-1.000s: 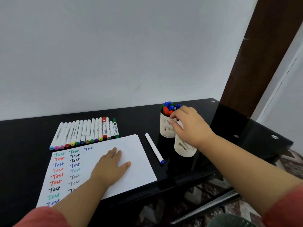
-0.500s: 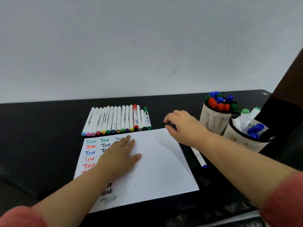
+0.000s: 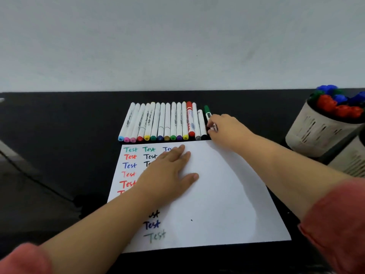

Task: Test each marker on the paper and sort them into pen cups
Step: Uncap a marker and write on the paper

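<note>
Left hand: the left hand (image 3: 169,175) lies flat on the paper (image 3: 217,194), fingers straight and together, thumb out to the side, covering part of the written words.
Right hand: the right hand (image 3: 227,129) reaches to the right end of the marker row; its fingertips (image 3: 212,127) curl around the barrel of the green-capped marker (image 3: 207,111), apparently pinching it, though blur there hides the exact grip.
Green-capped marker: it lies at the far right of the row, cap pointing away from the person, lower barrel hidden under the fingers.
Marker row: the row of markers (image 3: 162,123) lies side by side on the desk (image 3: 59,155), just beyond the paper's far edge, coloured ends toward the paper; one red-bodied marker (image 3: 190,119) sits among the white ones.
Paper: a white sheet lies on the desk in front of the person, with columns of the word "Test" in several colours down its left part.
Pen cups: two pale slotted pen cups stand at the right edge of view; the farther cup (image 3: 320,131) holds red, blue and green caps, the nearer cup (image 3: 353,161) is mostly cut off.
Sleeves: both forearms end in reddish sleeves (image 3: 339,224).
</note>
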Motion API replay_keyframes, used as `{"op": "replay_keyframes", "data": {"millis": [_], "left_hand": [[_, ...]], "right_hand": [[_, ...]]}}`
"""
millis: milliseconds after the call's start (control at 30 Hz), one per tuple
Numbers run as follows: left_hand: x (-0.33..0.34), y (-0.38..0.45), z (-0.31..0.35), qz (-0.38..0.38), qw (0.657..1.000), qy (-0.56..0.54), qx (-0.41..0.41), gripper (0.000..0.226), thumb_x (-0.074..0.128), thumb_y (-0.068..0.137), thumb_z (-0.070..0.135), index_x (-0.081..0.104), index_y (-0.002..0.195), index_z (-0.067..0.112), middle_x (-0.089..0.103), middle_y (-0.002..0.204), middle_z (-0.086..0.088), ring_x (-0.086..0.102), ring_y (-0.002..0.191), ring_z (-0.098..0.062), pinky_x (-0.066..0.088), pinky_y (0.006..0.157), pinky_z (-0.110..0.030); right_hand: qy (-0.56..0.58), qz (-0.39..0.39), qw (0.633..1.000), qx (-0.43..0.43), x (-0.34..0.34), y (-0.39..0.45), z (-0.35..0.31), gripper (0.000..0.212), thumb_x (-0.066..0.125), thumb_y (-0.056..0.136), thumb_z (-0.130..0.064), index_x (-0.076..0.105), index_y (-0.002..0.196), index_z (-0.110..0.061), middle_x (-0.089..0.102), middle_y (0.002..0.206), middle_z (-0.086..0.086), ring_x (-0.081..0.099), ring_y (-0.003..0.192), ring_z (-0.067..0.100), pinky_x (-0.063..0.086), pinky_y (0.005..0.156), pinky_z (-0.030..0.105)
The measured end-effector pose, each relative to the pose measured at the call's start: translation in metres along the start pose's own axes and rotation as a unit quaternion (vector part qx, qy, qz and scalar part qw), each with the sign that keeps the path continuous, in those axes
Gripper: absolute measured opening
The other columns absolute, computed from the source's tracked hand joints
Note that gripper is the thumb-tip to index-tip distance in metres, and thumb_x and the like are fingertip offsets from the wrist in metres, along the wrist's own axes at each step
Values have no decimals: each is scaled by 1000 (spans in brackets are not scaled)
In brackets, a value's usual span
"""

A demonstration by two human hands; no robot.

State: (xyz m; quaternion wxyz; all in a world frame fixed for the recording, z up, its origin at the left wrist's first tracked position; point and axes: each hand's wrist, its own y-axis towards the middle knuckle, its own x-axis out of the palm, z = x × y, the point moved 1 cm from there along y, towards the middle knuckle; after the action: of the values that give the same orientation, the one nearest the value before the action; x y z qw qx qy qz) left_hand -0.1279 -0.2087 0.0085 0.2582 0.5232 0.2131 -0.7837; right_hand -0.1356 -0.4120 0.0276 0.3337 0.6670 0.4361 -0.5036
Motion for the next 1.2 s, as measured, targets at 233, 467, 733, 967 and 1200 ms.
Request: {"op": "replay_keyframes", "data": {"millis": [233,467,733,967,1200], "left_hand": [[1,0,0,-8,1000,-8,-8,65,38,94,53,14,150,30,0,157,16,0,143,-5,-6,106,-14],[-9,-14,3,7,997,-58,-40,66,40,94,52,11,150,31,7,156,17,8,143,-4,8,113,-25],[-21,-57,8,108,978,-158,-82,66,49,92,47,17,148,34,20,153,18,22,139,-4,20,111,-26],[-20,-89,-2,102,955,-243,-132,36,55,91,42,53,127,42,52,132,16,45,93,3,33,66,-7],[-19,-98,0,90,954,-252,-138,30,58,89,42,62,118,39,51,77,30,51,74,7,41,67,-12]], "right_hand": [[146,89,983,72,-1,-9,-2,17,48,90,-15,50,107,-16,52,105,9,53,82,24,38,62,30],[378,207,892,138,-22,-81,-20,15,42,90,-12,56,89,-19,53,70,-2,43,53,10,36,40,15],[478,139,848,183,-16,-138,-43,17,48,84,-12,60,83,0,51,64,4,39,56,13,32,47,21],[589,93,779,197,-4,-150,-62,12,53,87,-12,58,75,-12,52,57,3,35,43,9,29,41,19],[642,13,746,179,18,-151,-84,19,62,90,-26,62,82,-10,50,57,-1,35,48,9,30,45,20]]}}
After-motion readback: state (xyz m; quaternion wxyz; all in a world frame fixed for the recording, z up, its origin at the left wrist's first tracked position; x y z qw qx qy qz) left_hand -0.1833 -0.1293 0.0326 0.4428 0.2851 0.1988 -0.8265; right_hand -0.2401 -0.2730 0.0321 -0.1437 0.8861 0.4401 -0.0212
